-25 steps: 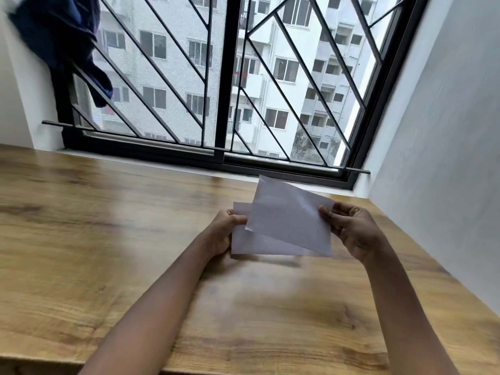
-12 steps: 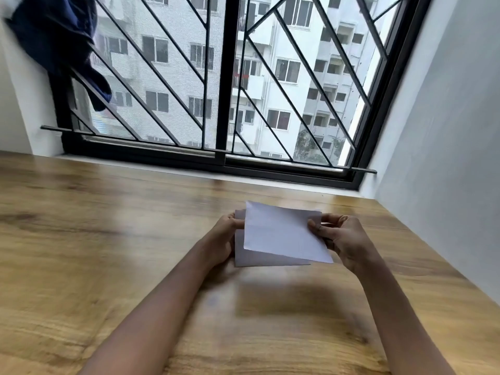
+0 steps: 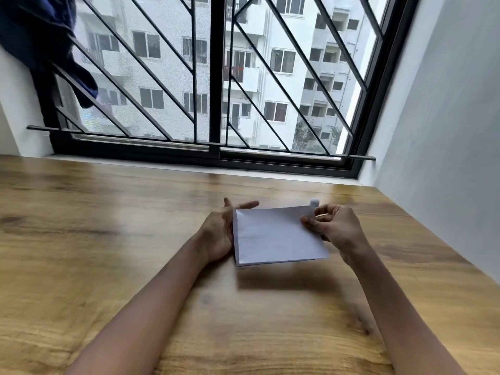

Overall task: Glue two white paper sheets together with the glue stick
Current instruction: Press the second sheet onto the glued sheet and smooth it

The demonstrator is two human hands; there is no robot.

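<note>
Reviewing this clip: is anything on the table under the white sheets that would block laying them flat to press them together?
Nothing visible does. The white paper sheets hang above the wooden table, pinched by the right hand with the left hand open at their left edge. Only their shadow lies on the bare wood beneath.

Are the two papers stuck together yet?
Nearly, it seems. The two white sheets now lie stacked, edges almost lined up, above the wooden table. The right hand pinches their right edge; the left hand is open against the left edge. Left: probably pressing them flat. No glue is visible.
</note>
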